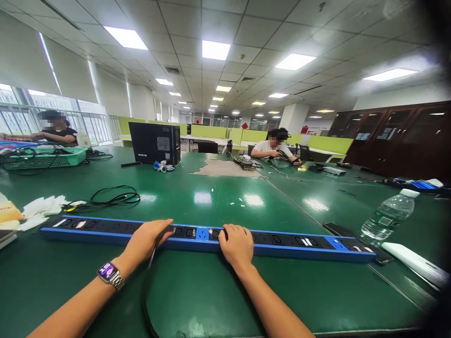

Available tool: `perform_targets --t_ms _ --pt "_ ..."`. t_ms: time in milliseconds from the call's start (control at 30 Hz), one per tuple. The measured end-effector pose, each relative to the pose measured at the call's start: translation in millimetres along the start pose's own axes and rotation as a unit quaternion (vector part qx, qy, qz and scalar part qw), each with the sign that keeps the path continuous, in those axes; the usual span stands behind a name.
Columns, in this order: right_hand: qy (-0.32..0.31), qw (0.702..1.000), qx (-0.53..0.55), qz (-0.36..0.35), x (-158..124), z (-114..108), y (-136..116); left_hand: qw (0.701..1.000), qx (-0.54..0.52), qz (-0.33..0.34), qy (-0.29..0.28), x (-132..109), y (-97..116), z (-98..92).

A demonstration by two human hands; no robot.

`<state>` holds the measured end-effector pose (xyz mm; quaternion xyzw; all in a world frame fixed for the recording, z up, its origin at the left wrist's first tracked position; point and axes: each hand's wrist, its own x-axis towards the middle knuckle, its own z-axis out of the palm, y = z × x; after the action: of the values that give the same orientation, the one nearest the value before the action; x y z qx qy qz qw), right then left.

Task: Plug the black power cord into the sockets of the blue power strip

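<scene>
A long blue and black power strip lies across the table in front of me, its sockets facing up. My left hand is over its left-middle part, closed around the end of a black cable. The cable's end is hidden by the fingers, and the rest hangs down toward the table's near edge. On the strip's middle, my right hand rests with fingers curled over the far edge, gripping it. A blue socket block shows between the two hands.
On the green table stand a black computer case and a tilted water bottle. A phone lies partly behind the strip. Coiled cable, tissues and a green basket are left. Two people sit farther back.
</scene>
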<state>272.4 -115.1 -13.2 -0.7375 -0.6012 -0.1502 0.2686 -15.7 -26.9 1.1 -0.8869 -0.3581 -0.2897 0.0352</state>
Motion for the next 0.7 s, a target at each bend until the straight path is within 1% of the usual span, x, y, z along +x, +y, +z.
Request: perform_targets --t_ms 67,167,233,333,433,500,567,600,633,700 --pt "0.0 1.0 0.0 0.0 0 1 1 0.999 0.045 0.014 -0.027 1 0 -5.5" --pt "0.0 1.0 -0.001 -0.002 0 2 1 0.987 0.118 0.036 -0.103 6 2 -20.0" --pt "0.001 1.0 -0.002 -0.003 0 3 2 0.976 0.155 0.058 -0.142 12 4 -31.1" --pt "0.002 1.0 -0.001 -0.005 0 2 1 0.963 0.193 0.094 -0.164 21 9 -42.3" --pt "0.004 1.0 0.0 -0.005 0 1 1 0.96 0.202 0.109 -0.162 24 11 -42.4" --pt "0.007 1.0 -0.002 -0.005 0 1 1 0.968 0.171 0.094 -0.159 23 9 -38.9" --pt "0.01 1.0 -0.004 -0.004 0 1 1 0.98 0.108 0.049 -0.163 22 3 -38.1" --pt "0.011 1.0 -0.005 -0.004 0 1 1 0.982 0.061 0.021 -0.175 23 -2 -40.4" --pt "0.012 1.0 -0.006 -0.004 0 1 1 0.98 0.004 -0.004 -0.198 25 -8 -45.1" --pt "0.013 1.0 -0.006 -0.004 0 1 1 0.958 -0.111 -0.041 -0.26 35 -19 -60.9"
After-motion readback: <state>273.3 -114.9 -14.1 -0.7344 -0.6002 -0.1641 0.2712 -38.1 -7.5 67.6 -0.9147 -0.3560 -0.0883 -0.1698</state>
